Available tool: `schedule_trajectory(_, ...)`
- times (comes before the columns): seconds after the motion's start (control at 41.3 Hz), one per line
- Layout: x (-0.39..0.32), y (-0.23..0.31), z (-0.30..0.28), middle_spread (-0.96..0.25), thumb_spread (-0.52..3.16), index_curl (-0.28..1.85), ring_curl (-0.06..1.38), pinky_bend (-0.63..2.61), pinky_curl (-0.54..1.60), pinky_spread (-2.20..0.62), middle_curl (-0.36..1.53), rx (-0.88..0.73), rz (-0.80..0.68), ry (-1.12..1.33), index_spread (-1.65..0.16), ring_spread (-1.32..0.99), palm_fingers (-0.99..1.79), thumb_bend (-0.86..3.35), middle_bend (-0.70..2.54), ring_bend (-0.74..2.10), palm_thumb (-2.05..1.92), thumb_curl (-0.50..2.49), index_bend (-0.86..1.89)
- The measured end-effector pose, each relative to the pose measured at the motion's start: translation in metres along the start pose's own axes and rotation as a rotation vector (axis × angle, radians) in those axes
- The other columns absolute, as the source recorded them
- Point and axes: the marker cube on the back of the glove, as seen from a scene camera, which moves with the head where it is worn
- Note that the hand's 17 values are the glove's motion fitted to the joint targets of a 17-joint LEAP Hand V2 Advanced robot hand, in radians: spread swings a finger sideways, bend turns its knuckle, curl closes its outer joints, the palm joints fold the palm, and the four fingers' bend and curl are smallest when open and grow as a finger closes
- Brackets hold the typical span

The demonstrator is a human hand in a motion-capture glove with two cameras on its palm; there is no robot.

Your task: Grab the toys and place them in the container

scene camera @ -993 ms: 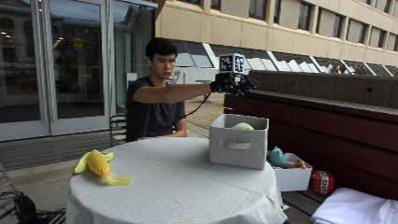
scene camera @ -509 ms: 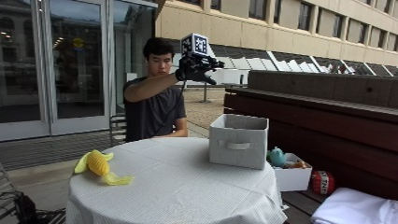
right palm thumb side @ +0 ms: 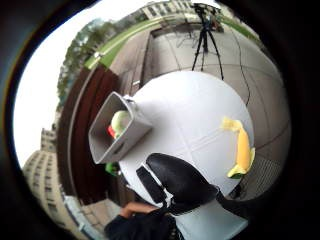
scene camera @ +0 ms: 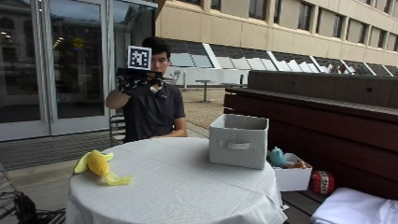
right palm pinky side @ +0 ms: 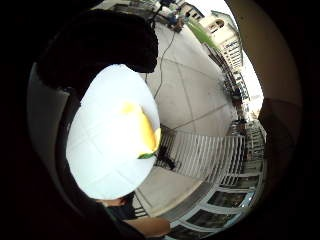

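A yellow plush toy with green leaves (scene camera: 96, 163) lies on the white round table (scene camera: 187, 186), near its left edge. The grey fabric container (scene camera: 238, 140) stands on the table's right side. In the thumb side palm view a pale green toy (right palm thumb side: 119, 122) lies inside the container (right palm thumb side: 112, 132), and the yellow toy (right palm thumb side: 242, 147) shows across the table. My gloved right hand (scene camera: 133, 81) is raised high in front of the person's shoulder, well above the table, and holds nothing. The little finger side view shows the yellow toy (right palm pinky side: 142, 131) on the tablecloth (right palm pinky side: 100, 155) far below the palm.
A small white box (scene camera: 294, 176) with a teal toy (scene camera: 277, 156) sits on the wooden bench right of the table. A red ball (scene camera: 322, 182) and white cloth (scene camera: 354, 210) lie beside it. A tripod (right palm thumb side: 205, 30) stands on the paving beyond the table.
My hand has swung from above the container to the left and toward the person, staying high. The green toy seen at the container's rim has sunk out of the outside view.
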Motion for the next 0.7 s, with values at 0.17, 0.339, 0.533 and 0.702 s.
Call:
schedule_trajectory(0.17, 0.056, 0.008, 0.053, -0.05, 0.98, 0.11, 0.33, 1.19, 0.37, 0.03, 0.42, -0.075, 0.103, -0.020, -0.28, -0.01, -0.20, -0.06, 0.20, 0.45, -0.06, 0.29, 0.02)
schedule_trajectory(0.339, 0.101, 0.015, 0.111, -0.05, 0.98, 0.09, 0.32, 1.15, 0.35, 0.03, 0.42, -0.068, 0.162, -0.015, -0.28, -0.01, -0.23, -0.06, 0.20, 0.42, -0.07, 0.28, 0.03)
schedule_trajectory(0.533, 0.131, 0.035, 0.166, -0.05, 0.98, 0.08, 0.32, 1.12, 0.34, 0.03, 0.42, -0.120, 0.137, -0.024, -0.28, -0.02, -0.23, -0.06, 0.19, 0.38, -0.07, 0.27, 0.03)
schedule_trajectory(0.702, 0.141, 0.055, 0.209, -0.06, 1.00, 0.06, 0.32, 1.11, 0.34, 0.02, 0.42, -0.193, 0.235, -0.035, -0.27, -0.01, -0.21, -0.05, 0.21, 0.36, -0.04, 0.26, 0.02)
